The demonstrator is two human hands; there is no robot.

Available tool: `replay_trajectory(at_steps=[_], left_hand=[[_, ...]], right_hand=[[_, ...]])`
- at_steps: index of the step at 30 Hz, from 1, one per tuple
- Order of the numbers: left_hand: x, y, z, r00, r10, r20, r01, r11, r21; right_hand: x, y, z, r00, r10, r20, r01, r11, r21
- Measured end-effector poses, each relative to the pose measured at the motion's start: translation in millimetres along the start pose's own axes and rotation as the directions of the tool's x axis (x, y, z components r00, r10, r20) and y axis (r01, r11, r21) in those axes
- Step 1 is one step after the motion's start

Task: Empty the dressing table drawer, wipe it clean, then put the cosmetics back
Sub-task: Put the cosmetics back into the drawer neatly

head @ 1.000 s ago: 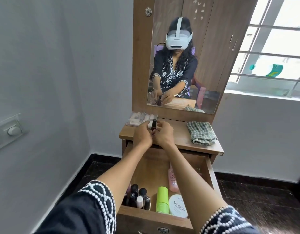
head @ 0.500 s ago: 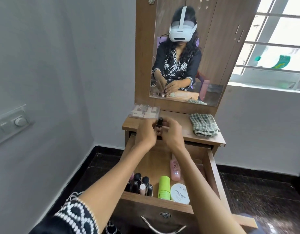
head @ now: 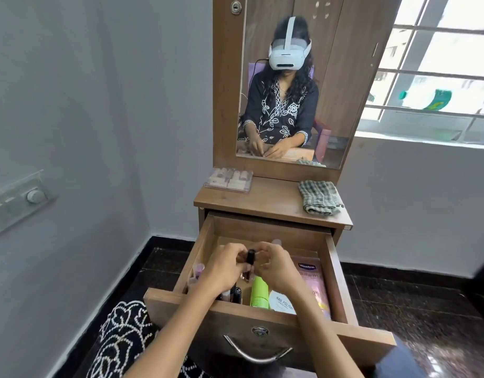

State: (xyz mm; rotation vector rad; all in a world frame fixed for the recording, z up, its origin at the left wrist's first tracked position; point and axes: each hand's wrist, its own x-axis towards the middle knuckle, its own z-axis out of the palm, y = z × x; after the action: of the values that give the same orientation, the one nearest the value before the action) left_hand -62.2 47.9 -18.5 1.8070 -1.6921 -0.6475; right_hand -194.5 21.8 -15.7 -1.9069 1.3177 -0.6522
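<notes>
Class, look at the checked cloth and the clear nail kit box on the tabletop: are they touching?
Apart. The head view shows the cloth at the right and the box at the left, with bare tabletop between them.

Box (head: 229, 180) at the surface's (head: 268, 203) back left, cloth (head: 320, 197) at its right. Below, drawer (head: 262, 309) pulled out, bottles (head: 258, 293) along its near end, pouch (head: 314, 285) right of them

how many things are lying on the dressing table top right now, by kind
clear plastic case of cosmetics: 1
checked cloth: 1
total: 2
</notes>
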Motion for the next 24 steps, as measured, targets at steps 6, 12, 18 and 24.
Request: replay_trajectory(at_steps=[6,12,18,24], left_hand=[[-2,-5,2,0.999,-0.018,0.039,0.016,0.998,0.060],[-3,-5,6,0.996,0.011,0.085,-0.023,0.989,0.148],[-5,-8,8,0.989,0.015,0.145,-0.044,0.979,0.199],[-3,-12,10,0.987,-0.009,0.160,-0.028,0.974,0.223]], right_hand=[[-2,4,5,0.999,-0.002,0.054,0.006,0.997,-0.082],[-2,5,6,0.996,0.037,0.079,-0.026,0.990,-0.135],[-2,4,6,0.992,0.065,0.109,-0.049,0.988,-0.148],[0,3,9,0.991,0.053,0.126,-0.030,0.984,-0.176]])
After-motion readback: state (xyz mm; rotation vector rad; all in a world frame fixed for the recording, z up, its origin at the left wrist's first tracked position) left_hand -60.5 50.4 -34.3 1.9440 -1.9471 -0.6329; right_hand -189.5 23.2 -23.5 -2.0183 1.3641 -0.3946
